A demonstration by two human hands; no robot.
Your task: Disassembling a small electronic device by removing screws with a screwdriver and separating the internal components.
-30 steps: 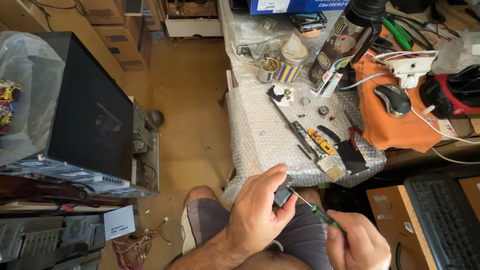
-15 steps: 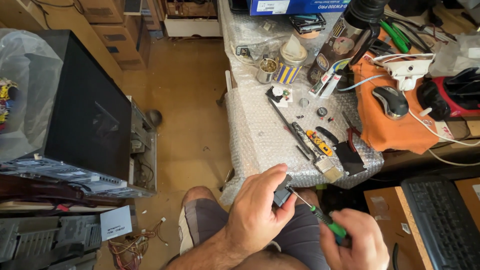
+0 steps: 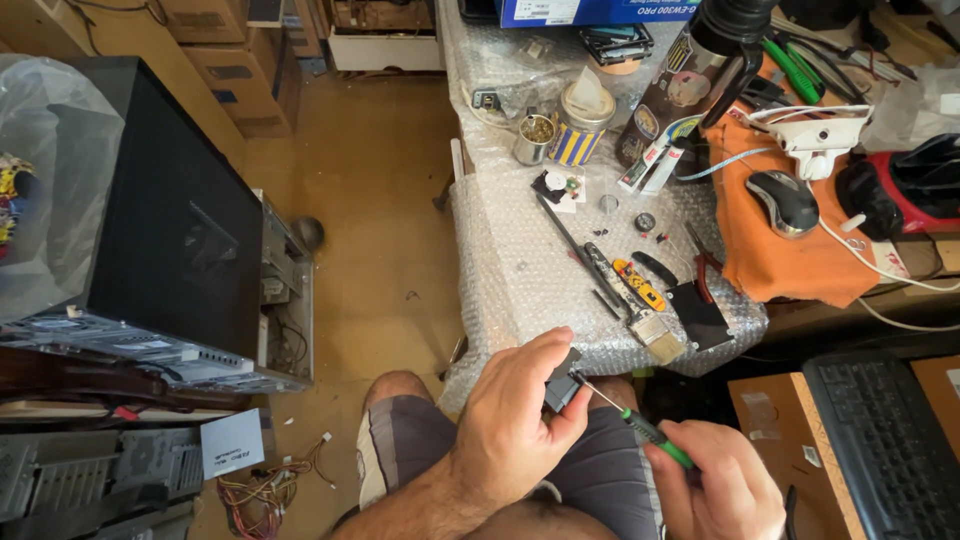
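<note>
At nine o'clock we saw a black computer case [image 3: 170, 230] standing on the floor, its open side showing metal framing, with a loose bundle of coloured wires [image 3: 265, 480] on the floor at about seven o'clock. Moving toward the middle, our left hand [image 3: 515, 420] was closed around a small black part [image 3: 562, 380], thumb and fingers clamped on it just above our lap at six o'clock. The thin shaft of a green-handled screwdriver [image 3: 640, 428] met that part, slanting down toward five o'clock, where our right hand [image 3: 715, 485] was wrapped around its handle. The two hands were apart, joined only by the tool. Above them, from twelve to two o'clock, the tabletop [image 3: 520, 270] was covered in bubble wrap and carried a small metal tin [image 3: 533, 138], a blue and yellow striped can [image 3: 578, 125], a paintbrush [image 3: 640, 310] and a few small screws. Further right, at two o'clock, a grey computer mouse [image 3: 785, 200] lay on an orange cloth [image 3: 770, 250], with a white webcam [image 3: 820, 135] just beyond it. At four o'clock a black keyboard [image 3: 885, 440] sat on a lower wooden surface.
</note>
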